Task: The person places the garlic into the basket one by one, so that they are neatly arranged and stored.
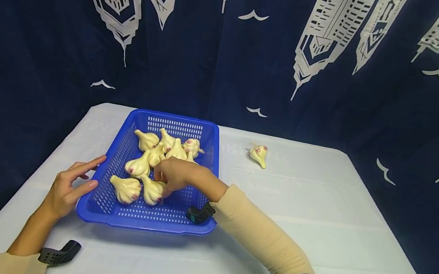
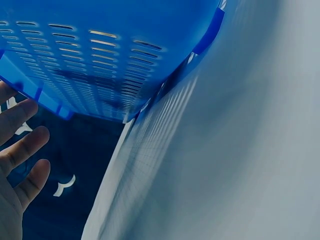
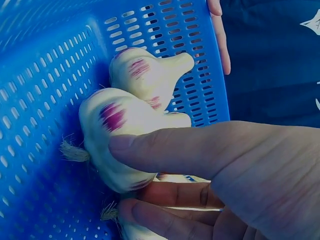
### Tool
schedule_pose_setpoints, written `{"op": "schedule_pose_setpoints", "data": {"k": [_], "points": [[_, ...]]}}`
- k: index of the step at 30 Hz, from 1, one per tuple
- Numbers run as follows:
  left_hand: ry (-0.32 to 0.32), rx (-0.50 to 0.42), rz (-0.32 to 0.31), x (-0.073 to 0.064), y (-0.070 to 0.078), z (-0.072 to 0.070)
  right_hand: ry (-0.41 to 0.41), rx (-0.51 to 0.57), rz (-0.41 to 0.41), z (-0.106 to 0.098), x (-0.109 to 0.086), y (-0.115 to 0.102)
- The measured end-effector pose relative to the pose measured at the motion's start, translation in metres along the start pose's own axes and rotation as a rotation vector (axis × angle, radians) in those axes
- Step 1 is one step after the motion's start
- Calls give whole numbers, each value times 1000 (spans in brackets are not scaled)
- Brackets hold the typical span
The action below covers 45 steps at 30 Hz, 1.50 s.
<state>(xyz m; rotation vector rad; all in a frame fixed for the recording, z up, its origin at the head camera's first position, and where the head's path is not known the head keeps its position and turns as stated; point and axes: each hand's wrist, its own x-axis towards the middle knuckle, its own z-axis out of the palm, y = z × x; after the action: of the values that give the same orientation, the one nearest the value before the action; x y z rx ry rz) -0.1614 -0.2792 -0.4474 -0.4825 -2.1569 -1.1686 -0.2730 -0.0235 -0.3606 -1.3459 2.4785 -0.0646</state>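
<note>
A blue perforated plastic basket (image 1: 216, 155) stands on the table with several cream, purple-marked garlic bulbs in it. My right hand (image 1: 177, 173) reaches into it from the right. In the right wrist view, the thumb lies across one garlic bulb (image 3: 100, 135) and the curled fingers are at its other side, so the hand pinches it. Beside it lies another bulb (image 3: 137, 72) near the basket's wall. My left hand (image 1: 67, 187) is at the basket's left rim, thumb and forefinger touching it. The left wrist view shows the left hand's fingers (image 2: 32, 142) spread and loosely extended.
A single garlic bulb (image 1: 258, 155) lies on the white-covered table (image 1: 299, 202), right of the basket. Behind the table hangs a dark blue curtain (image 1: 194, 75) with white building prints. Black straps (image 1: 60, 253) sit at both wrists.
</note>
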Motion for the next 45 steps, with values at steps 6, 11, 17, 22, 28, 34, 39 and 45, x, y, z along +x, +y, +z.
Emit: {"op": "schedule_pose_setpoints", "data": {"k": [6, 11, 17, 22, 28, 34, 39, 45], "points": [[-2, 6, -5, 0, 1, 0, 0, 9, 8, -2, -1, -1], [-2, 10, -4, 0, 1, 1, 2, 36, -10, -6, -5, -1], [2, -2, 3, 1, 1, 1, 35, 106, -9, -20, -14, 3], [10, -9, 10, 0, -1, 2, 86, 152, -22, -33, -26, 12], [14, -8, 15, 1, 0, 2, 178, 214, -45, -41, -40, 30], [24, -11, 35, 1, -2, 2, 276, 245, -43, -40, -51, 52], [32, -15, 38, 0, -4, 2, 336, 282, -50, -38, -60, 67], [32, -15, 29, -1, -5, 3, 418, 299, 2, -37, -72, 84]]}}
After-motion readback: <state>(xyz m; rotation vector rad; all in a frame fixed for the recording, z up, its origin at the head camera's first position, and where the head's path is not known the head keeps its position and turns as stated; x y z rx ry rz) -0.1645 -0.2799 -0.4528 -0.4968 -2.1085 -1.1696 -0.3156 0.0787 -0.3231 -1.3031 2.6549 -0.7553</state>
